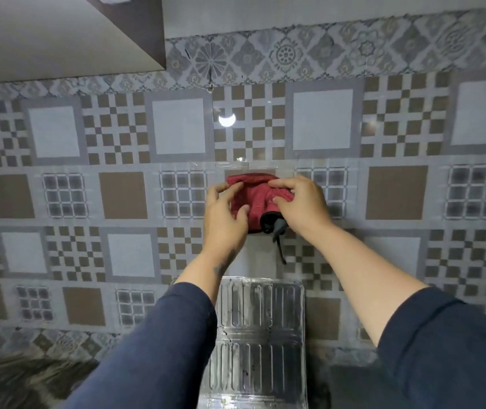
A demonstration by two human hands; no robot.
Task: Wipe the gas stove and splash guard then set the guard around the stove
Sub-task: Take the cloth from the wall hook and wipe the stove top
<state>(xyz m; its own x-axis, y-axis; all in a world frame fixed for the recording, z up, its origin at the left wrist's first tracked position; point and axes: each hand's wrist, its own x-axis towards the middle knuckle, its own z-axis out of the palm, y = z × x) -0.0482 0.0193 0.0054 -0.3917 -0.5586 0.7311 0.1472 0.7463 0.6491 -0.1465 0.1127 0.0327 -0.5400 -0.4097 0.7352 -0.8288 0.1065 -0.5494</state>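
Note:
A red cloth [250, 199] with a dark trim and a dangling grey strap is held up against the tiled wall, in the middle of the view. My left hand [224, 214] grips its left side. My right hand [300, 202] pinches its upper right edge. Below my arms a shiny ribbed metal splash guard [261, 335] leans upright against the wall. The gas stove is out of view.
A patterned tile wall [123, 196] fills the view. A cabinet underside [59, 33] hangs at the top left. A dark mottled countertop [14, 379] lies at the bottom left, and a dark surface [354, 385] sits right of the guard.

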